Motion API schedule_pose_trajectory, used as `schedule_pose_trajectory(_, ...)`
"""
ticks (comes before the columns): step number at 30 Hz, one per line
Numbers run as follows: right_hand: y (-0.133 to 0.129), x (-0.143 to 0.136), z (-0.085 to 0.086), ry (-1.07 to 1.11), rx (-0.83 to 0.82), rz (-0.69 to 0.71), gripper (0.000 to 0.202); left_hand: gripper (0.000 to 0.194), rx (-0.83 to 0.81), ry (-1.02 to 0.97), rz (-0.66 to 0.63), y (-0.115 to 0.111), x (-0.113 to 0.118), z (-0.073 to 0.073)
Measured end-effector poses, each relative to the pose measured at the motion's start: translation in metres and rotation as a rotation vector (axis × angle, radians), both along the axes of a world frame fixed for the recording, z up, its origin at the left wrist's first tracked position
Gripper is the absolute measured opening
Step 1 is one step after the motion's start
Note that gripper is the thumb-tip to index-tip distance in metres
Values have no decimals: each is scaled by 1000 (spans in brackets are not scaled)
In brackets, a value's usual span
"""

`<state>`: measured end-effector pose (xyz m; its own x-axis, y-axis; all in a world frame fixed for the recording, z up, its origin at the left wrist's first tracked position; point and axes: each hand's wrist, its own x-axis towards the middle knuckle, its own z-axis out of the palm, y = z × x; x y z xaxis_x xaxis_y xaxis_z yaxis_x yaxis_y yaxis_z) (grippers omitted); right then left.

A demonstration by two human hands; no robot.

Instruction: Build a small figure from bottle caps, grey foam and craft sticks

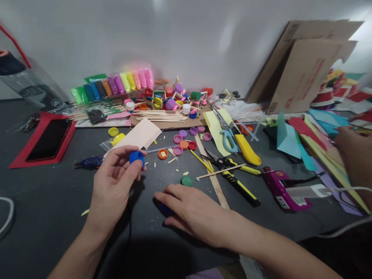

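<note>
A blue bottle cap (136, 157) is pinched between the thumb and fingers of my left hand (116, 178), raised a little above the table. My right hand (192, 211) lies low over the tabletop, its fingers curled round a dark blue round piece (166, 209) that looks like another cap and is mostly hidden. Just beyond those fingers sits a green cap (186, 180). Farther back lie an orange cap (163, 154) with a small pale square inside, a red cap (192, 145) and several pink and purple caps (178, 150).
Pliers (223, 162), scissors (228, 135) and a yellow utility knife (247, 149) lie right of centre. A purple glue gun (281, 190) with a cable sits farther right, near another person's hand (354, 155). A phone (48, 140) rests at left; cardboard (310, 77) leans on the wall.
</note>
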<state>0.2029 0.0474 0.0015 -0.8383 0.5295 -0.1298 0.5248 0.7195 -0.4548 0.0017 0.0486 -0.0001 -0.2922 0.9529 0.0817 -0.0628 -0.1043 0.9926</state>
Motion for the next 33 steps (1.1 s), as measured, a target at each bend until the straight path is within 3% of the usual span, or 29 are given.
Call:
schedule_pose_trajectory(4, 0, 17, 4, 155, -211, -40, 26, 23, -28, -210, -35, 5, -1, 1)
schedule_pose_trajectory(8, 10, 31, -18, 439, -331, -118, 25, 23, -36, -239, -52, 4, -1, 2)
schedule_pose_trajectory(11, 28, 32, -29, 480, -230, -205, 24, 23, -35, -230, -70, 1, -1, 2)
schedule_pose_trajectory(14, 35, 25, -26, 477, -150, -215, 24, 21, -22, -240, -49, 2, 0, 0)
schedule_pose_trajectory(18, 23, 12, -21, 379, -101, 24, 29, 18, 42, -313, 29, 7, -4, 4)
schedule_pose_trajectory(20, 20, 9, -23, 325, -10, 113, 28, 16, 105, -338, 119, 9, -13, 10)
schedule_pose_trajectory(24, 33, 4, -24, 360, 156, 6, 25, 13, 281, -389, 400, 12, -38, 26)
schedule_pose_trajectory(27, 46, -14, -12, 361, 199, -21, 22, 9, 344, -370, 498, 11, -52, 33)
schedule_pose_trajectory(30, 47, -50, 5, 163, 135, -70, 20, 9, 362, -320, 524, 8, -55, 34)
schedule_pose_trajectory(33, 44, -95, 15, 19, 59, -168, 35, 18, 400, -241, 548, 4, -51, 33)
